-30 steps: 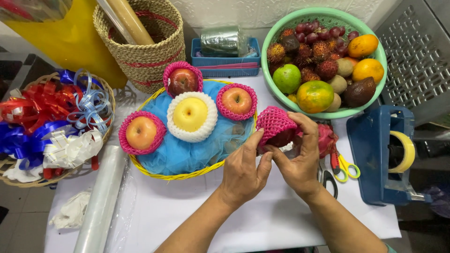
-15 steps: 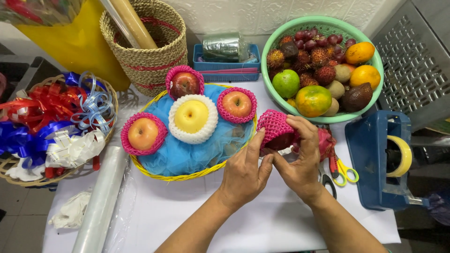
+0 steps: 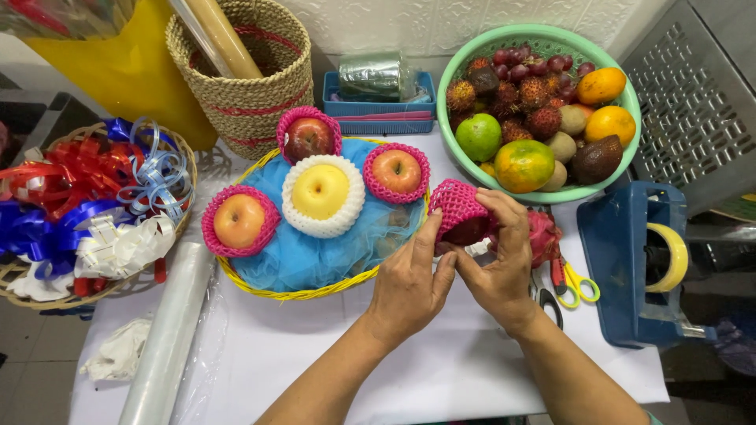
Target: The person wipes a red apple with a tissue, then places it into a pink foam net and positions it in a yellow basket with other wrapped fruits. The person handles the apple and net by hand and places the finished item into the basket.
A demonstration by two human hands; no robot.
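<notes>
Head view: you work at a white table [image 3: 441, 378], both hands meeting at the right rim of the yellow basket [image 3: 260, 285].
Left hand [image 3: 408, 283]: your fingers pinch the pink foam net [image 3: 455, 206] – thumb pressed on its edge.
Right hand [image 3: 504, 264]: your fingers curl over the dark fruit [image 3: 471, 230] half inside that net, gripping it.
Basket: four netted fruits lie on blue tissue [image 3: 331, 256].
Nearby: green fruit bowl [image 3: 543, 38] behind, scissors [image 3: 571, 282] just beside your right hand.

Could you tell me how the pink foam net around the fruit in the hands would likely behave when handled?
The pink foam net looks soft and stretchy, bulging around the fruit, so it probably weighs little. Its open mesh likely gives both hands' fingers decent grip.
</notes>
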